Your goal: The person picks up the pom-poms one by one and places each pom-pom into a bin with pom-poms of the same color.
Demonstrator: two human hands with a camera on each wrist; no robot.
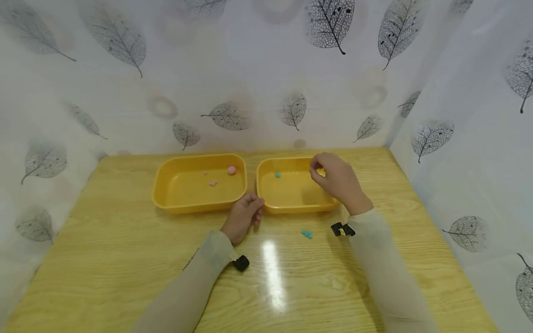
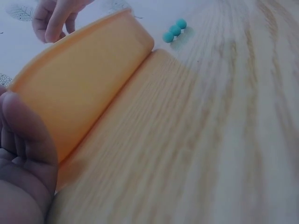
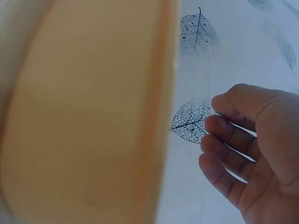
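My right hand (image 1: 339, 180) is above the right side of the right yellow tray (image 1: 300, 209). Thumb and index fingertips meet in a pinch, a trace of blue-green bead (image 3: 217, 113) just visible between them. A teal bead (image 1: 277, 175) lies in that tray at the left. At the tray's near-left corner my left hand (image 1: 243, 217) holds the rim, its thumb against the outer wall in the left wrist view; some fingertips are hidden. Several teal beads (image 1: 306, 234) lie close together on the table before the right tray.
The left yellow tray (image 1: 166, 203) stands beside the right one, with a larger pink ball (image 1: 231, 170) and several small pink beads (image 1: 213, 183) in it. A leaf-patterned curtain (image 1: 258, 69) hangs behind the wooden table (image 1: 125, 259) and along its sides.
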